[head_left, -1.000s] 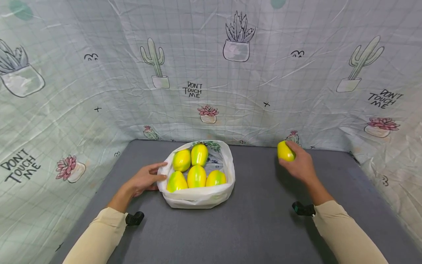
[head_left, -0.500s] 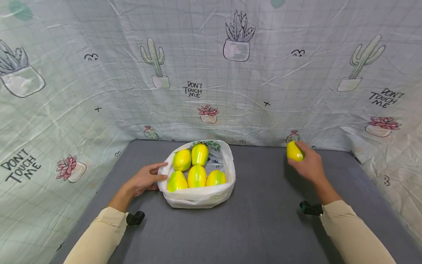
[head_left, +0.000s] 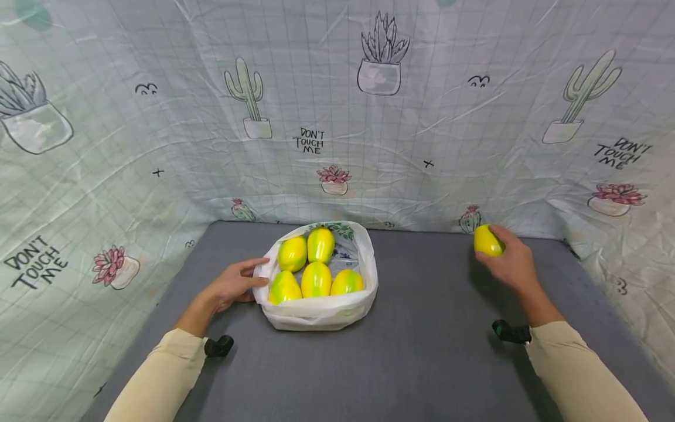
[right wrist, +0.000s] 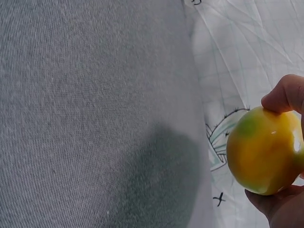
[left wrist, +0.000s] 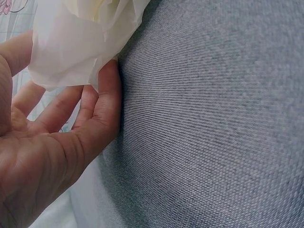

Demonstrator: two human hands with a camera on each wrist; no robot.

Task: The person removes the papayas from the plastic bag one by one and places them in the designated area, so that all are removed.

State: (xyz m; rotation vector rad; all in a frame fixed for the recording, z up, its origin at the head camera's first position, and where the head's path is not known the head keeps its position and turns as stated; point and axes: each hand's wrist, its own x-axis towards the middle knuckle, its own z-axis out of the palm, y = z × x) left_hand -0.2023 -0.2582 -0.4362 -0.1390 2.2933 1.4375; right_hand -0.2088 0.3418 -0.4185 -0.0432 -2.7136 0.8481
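Observation:
A white plastic bag (head_left: 316, 321) with a wide, rolled-down mouth stands on the grey table. Inside it lie several glossy yellow-green mangoes (head_left: 316, 280). My left hand (head_left: 231, 287) rests against the bag's left side, fingers spread and fingertips at the rim; the left wrist view shows the fingers (left wrist: 109, 88) beside the white plastic (left wrist: 71, 47). Well to the right, my right hand (head_left: 510, 261) holds another mango (head_left: 486, 241) above the table. In the right wrist view, thumb and fingers grip this mango (right wrist: 261, 152) from opposite sides, and its shadow falls below.
A pale curtain (head_left: 401, 129) printed with cacti and lettering hangs behind the grey table (head_left: 369, 375) and down both sides. Dark wrist cameras (head_left: 218, 346) sit at both sleeve cuffs.
My right hand has moved to the right with the mango in its grip, away from the bag. The left hand and the bag have stayed in place.

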